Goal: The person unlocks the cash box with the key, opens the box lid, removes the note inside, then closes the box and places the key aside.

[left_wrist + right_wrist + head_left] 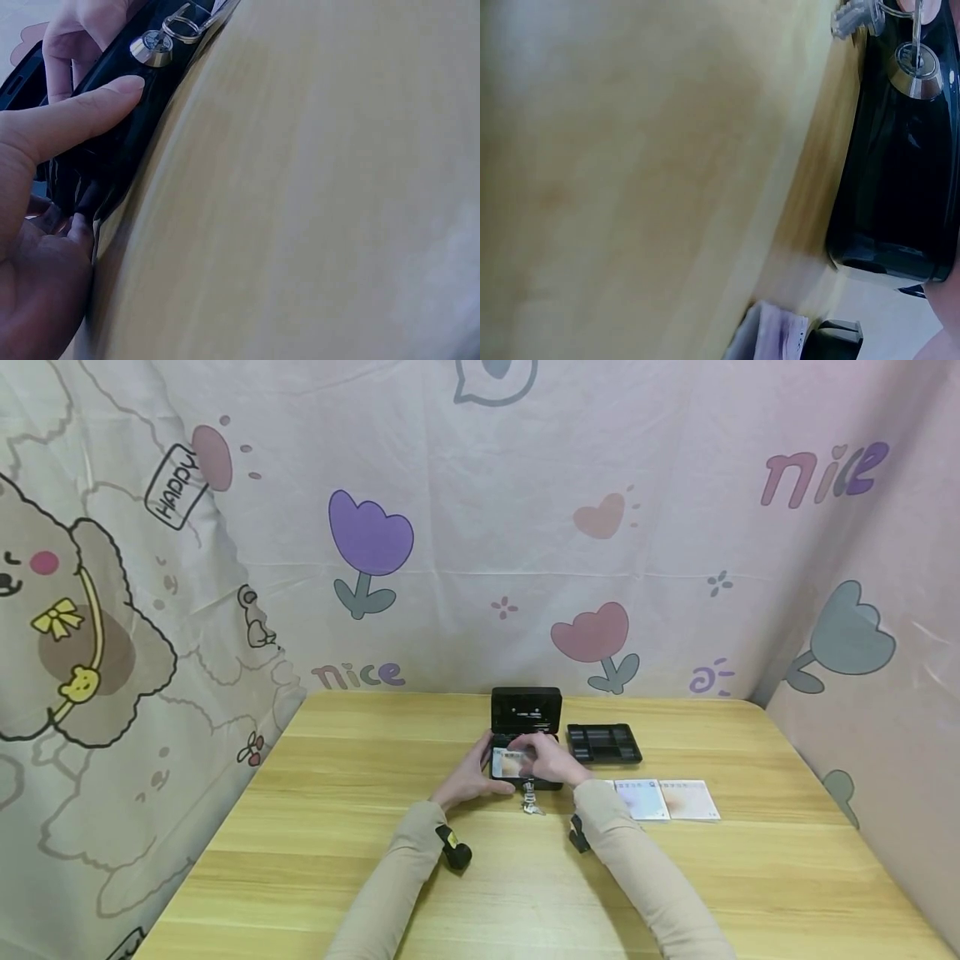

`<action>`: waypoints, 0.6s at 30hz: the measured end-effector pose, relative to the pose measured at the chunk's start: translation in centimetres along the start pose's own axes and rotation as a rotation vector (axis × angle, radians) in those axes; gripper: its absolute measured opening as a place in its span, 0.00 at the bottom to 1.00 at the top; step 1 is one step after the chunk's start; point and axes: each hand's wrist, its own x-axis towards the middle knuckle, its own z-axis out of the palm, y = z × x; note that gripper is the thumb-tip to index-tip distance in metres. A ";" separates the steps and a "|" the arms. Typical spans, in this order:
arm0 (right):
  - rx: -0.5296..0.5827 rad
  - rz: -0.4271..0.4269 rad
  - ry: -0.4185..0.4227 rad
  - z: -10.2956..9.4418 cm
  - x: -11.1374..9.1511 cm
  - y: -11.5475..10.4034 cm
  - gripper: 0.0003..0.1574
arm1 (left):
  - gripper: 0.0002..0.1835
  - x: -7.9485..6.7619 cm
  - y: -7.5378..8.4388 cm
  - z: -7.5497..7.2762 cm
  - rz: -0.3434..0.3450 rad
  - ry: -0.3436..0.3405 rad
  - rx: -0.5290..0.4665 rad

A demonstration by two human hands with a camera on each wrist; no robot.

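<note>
A small black cash box stands on the table with its lid raised at the back. My left hand holds the box at its left side, thumb on the front wall and fingers round the corner. My right hand reaches into the box from the right, bent fingers over a banknote inside. I cannot tell whether those fingers pinch the note. A key sits in the silver lock on the front, with more keys hanging from its ring.
Right of the box lies a black compartment tray. Several flat stacks of notes are in front of it, a bluish one beside a pale pinkish one. A printed cloth hangs behind the wooden table.
</note>
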 end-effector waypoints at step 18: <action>0.143 0.039 0.028 0.1 0.1 0.2 0.28 | 0.68 0.1 -0.3 0.1 0.001 0.007 -0.017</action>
